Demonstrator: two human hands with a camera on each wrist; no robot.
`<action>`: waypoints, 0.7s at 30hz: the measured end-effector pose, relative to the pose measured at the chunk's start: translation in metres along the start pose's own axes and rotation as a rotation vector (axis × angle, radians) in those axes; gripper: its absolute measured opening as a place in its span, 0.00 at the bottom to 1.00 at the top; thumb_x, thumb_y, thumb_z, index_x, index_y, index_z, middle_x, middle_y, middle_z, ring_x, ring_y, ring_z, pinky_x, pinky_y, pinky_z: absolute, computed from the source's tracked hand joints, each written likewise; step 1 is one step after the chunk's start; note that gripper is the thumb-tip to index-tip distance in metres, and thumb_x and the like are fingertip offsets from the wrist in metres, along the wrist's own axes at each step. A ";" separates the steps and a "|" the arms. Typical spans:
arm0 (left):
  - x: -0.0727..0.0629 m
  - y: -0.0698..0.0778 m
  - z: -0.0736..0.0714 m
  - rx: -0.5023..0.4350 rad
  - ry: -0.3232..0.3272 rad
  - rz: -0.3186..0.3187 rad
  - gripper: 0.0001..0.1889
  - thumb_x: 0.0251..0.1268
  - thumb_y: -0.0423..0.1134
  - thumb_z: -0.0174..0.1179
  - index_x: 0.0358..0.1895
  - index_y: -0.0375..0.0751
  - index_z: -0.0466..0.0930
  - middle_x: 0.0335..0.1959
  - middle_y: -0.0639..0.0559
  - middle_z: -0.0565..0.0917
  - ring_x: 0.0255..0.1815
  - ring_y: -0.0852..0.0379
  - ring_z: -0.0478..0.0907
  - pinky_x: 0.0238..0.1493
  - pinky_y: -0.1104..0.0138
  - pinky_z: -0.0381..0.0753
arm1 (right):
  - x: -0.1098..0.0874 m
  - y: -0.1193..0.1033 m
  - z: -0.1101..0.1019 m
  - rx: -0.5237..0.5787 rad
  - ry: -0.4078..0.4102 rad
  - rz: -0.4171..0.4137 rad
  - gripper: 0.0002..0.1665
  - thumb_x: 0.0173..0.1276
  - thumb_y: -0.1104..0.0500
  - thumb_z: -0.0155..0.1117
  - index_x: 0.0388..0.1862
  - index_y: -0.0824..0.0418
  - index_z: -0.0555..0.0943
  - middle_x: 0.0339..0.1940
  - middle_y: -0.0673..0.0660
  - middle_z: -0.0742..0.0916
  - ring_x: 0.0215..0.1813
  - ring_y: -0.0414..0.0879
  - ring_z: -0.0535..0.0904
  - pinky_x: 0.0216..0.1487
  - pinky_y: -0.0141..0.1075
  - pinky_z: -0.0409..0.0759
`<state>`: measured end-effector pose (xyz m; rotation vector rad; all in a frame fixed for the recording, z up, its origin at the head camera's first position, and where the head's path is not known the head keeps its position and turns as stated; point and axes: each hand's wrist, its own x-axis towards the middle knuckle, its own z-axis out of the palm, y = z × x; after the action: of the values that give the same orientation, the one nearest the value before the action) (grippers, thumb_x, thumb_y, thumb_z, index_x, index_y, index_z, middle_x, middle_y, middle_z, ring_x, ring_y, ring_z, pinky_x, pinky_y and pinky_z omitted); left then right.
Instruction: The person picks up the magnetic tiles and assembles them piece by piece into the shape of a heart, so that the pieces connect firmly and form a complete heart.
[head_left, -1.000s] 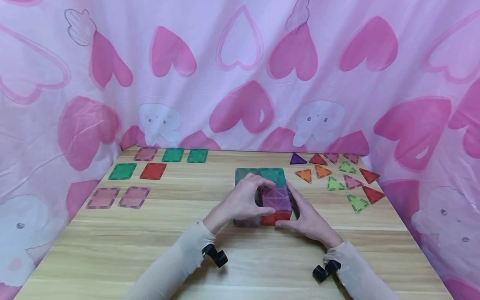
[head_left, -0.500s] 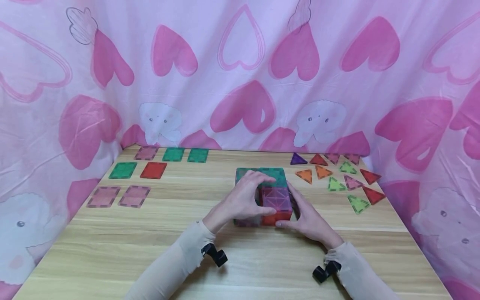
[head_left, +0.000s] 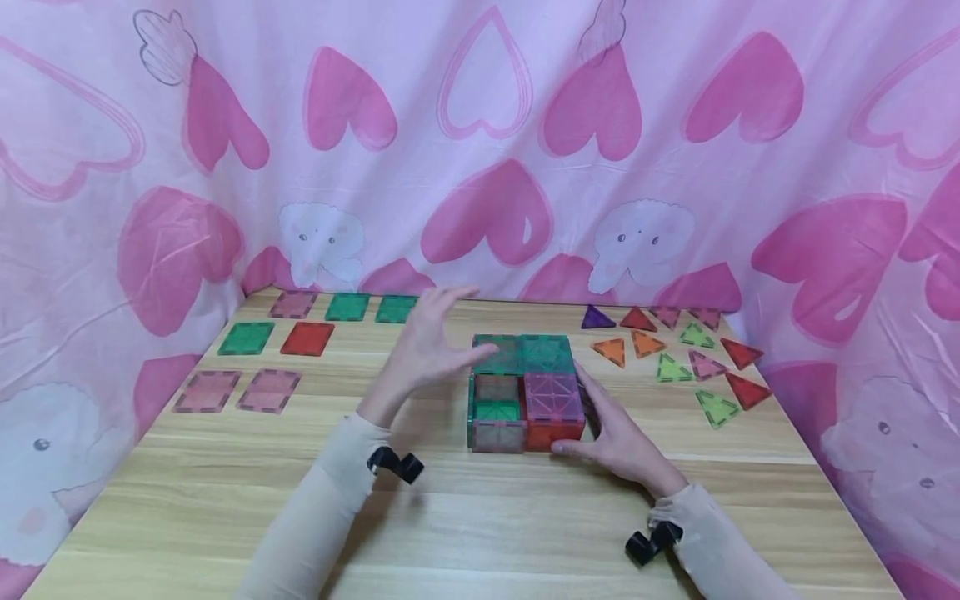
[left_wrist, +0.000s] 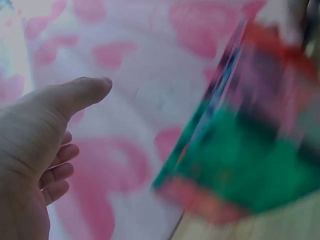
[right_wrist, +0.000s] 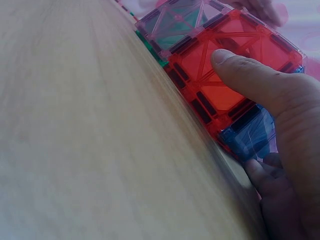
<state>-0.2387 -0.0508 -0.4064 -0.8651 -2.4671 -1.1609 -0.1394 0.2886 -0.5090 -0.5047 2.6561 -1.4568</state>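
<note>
A low box of magnetic tiles [head_left: 546, 354] stands mid-table in the head view. Green tiles top its back half and a pink tile [head_left: 553, 396] its front right. The front-left cell is uncovered, showing a green tile [head_left: 497, 410] inside. My left hand [head_left: 420, 358] hovers at the box's left, fingers spread, holding nothing; the left wrist view shows its thumb apart from the blurred box. With my right hand [head_left: 618, 437] I hold the right front corner. The right wrist view shows the thumb on a red tile [right_wrist: 200, 62] and fingers by a blue tile [right_wrist: 252, 135].
Square tiles in pink, green and red, such as the red square [head_left: 307, 339], lie flat at the back left. Several triangle tiles, among them a purple triangle [head_left: 597, 317], lie at the back right. A pink heart curtain [head_left: 480, 200] encloses the table [head_left: 525, 525].
My left hand has come off the box and moved left and away from me, uncovering the front-left cell to view. The right hand and the box have stayed in place.
</note>
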 end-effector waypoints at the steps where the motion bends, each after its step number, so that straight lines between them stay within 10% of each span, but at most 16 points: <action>1: 0.000 -0.010 -0.006 0.015 0.019 -0.019 0.47 0.58 0.57 0.85 0.80 0.46 0.76 0.75 0.49 0.80 0.78 0.47 0.72 0.79 0.43 0.73 | 0.000 0.000 0.000 -0.001 0.000 0.000 0.79 0.61 0.40 0.90 0.94 0.30 0.41 0.93 0.52 0.60 0.91 0.56 0.58 0.88 0.46 0.58; 10: -0.018 -0.103 -0.026 0.066 0.009 -0.206 0.48 0.63 0.55 0.82 0.83 0.43 0.72 0.81 0.41 0.74 0.83 0.39 0.66 0.83 0.36 0.64 | 0.002 0.002 0.000 0.044 -0.001 -0.038 0.78 0.62 0.46 0.90 0.95 0.33 0.42 0.93 0.49 0.61 0.91 0.55 0.56 0.79 0.17 0.55; 21: -0.040 -0.153 -0.016 0.085 -0.091 -0.293 0.49 0.68 0.53 0.78 0.85 0.33 0.66 0.87 0.32 0.63 0.90 0.30 0.54 0.88 0.34 0.51 | 0.000 -0.001 0.000 -0.005 0.003 0.007 0.79 0.61 0.40 0.90 0.94 0.29 0.41 0.94 0.50 0.59 0.92 0.56 0.56 0.88 0.43 0.57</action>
<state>-0.3031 -0.1551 -0.5073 -0.5573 -2.7653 -1.1170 -0.1387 0.2881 -0.5081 -0.4931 2.6615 -1.4501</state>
